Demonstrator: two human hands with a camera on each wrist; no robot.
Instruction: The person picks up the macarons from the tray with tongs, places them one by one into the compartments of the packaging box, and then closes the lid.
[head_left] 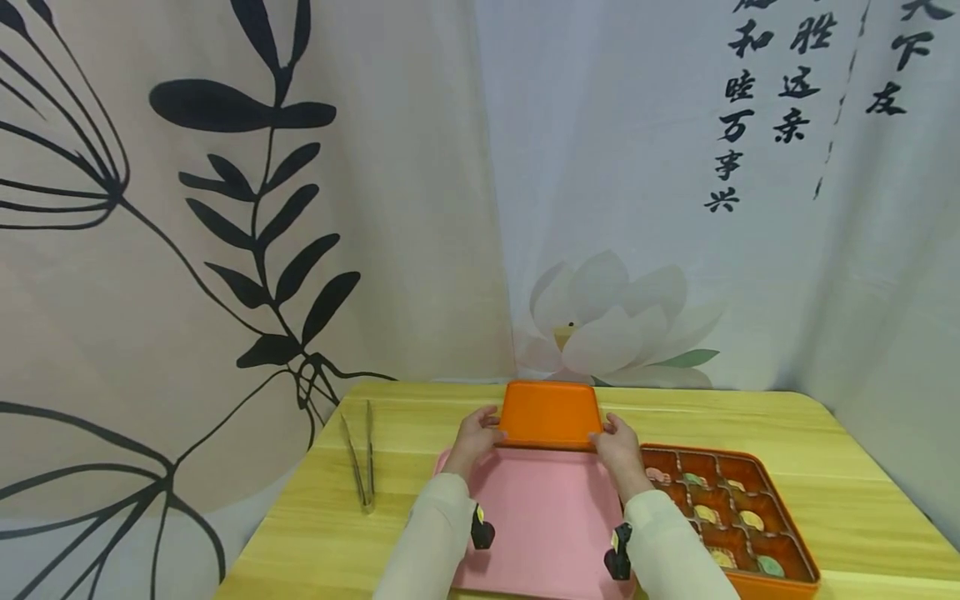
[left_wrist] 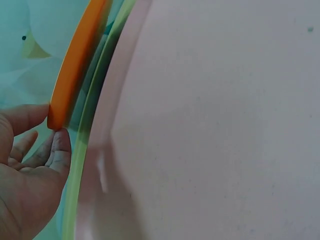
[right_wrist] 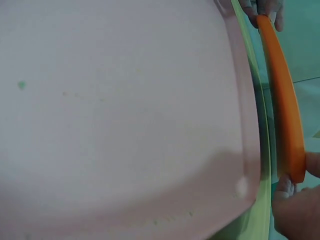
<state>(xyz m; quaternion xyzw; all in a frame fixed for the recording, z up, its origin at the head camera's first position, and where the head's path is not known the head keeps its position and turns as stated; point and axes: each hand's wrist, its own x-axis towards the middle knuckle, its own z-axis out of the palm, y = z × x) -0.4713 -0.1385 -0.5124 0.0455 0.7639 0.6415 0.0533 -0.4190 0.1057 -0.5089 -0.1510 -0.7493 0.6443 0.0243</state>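
Note:
Both hands hold a small orange rectangular tray (head_left: 550,414) at the far end of a pink tray (head_left: 547,517). My left hand (head_left: 476,437) pinches its left edge; in the left wrist view the thumb and fingertips meet the orange rim (left_wrist: 75,75) on two sides. At the right edge, my right hand (head_left: 621,454) pinches it in the same way, thumb and fingers on either face in the right wrist view. The pink tray lies flat on the table, with small green specks on its surface.
Right of the pink tray stands an orange-brown compartment box (head_left: 783,521) with small pink, green and yellow pieces in its cells. Metal tongs (head_left: 363,467) lie at the left of the wooden table (head_left: 847,500). A printed curtain (head_left: 420,208) hangs behind the table.

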